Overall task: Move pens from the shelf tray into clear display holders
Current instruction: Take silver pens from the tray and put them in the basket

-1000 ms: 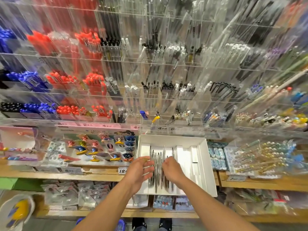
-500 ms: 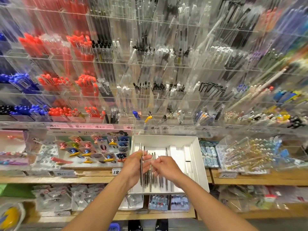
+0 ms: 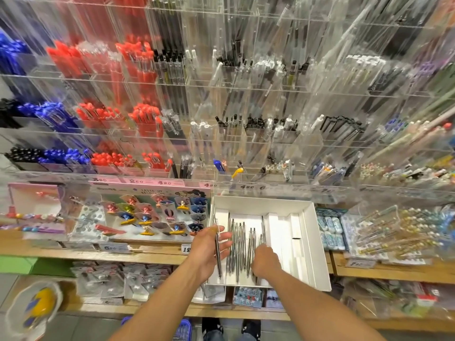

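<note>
Hands work over a white tray (image 3: 310, 242) of slim silver pens (image 3: 240, 249) on a wooden shelf (image 3: 152, 253), seen from the head camera. The tray sits at the shelf's front edge, its near end overhanging the wood, and the pens lie lengthwise in a loose row across its left half; its right half holds white dividers. The left hand (image 3: 208, 249), palm turned toward the tray's left wall, holds one pen (image 3: 217, 252) upright along the palm, thumb pressed against the barrel near its top while the fingers (image 3: 225, 236) spread toward the row. The right hand (image 3: 264, 262) reaches down onto the near ends of the pens at the right of the row, its fingers curled under and hidden by the back of the hand; whether they pinch a pen cannot be told. Above the shelf, a wall of clear display holders (image 3: 246, 134) rises in tiers, with red pens (image 3: 145, 119) and blue pens (image 3: 51, 114) to the left and black, white and clear ones in the middle. Packets of small character clips (image 3: 152, 215) lie on the shelf left of the tray, and a clear box of gold-topped pens (image 3: 398, 232) stands at the right. Price labels (image 3: 138, 181) line the strip beneath the holders.
</note>
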